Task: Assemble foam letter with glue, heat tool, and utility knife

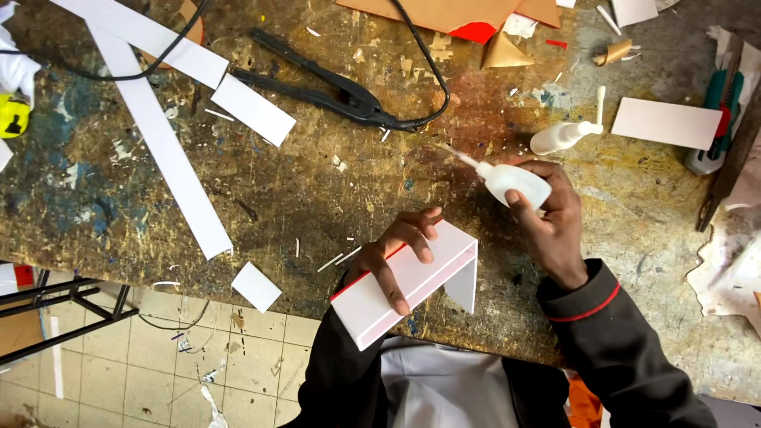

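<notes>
- Your left hand (400, 250) presses the folded white card piece (412, 281); your right hand (551, 218) grips a glue bottle (515, 184).
- At 12 o'clock — black pliers (317, 83) and cable on the worktop (317, 190).
- At 10 o'clock — white strips (170, 158).

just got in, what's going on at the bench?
A person at a paint-stained workbench presses the left hand on a folded white card piece with a red edge at the bench's near edge. The right hand holds a small white glue bottle, nozzle pointing left. White card strips, a black plier-like tool and another bottle lie behind.
</notes>
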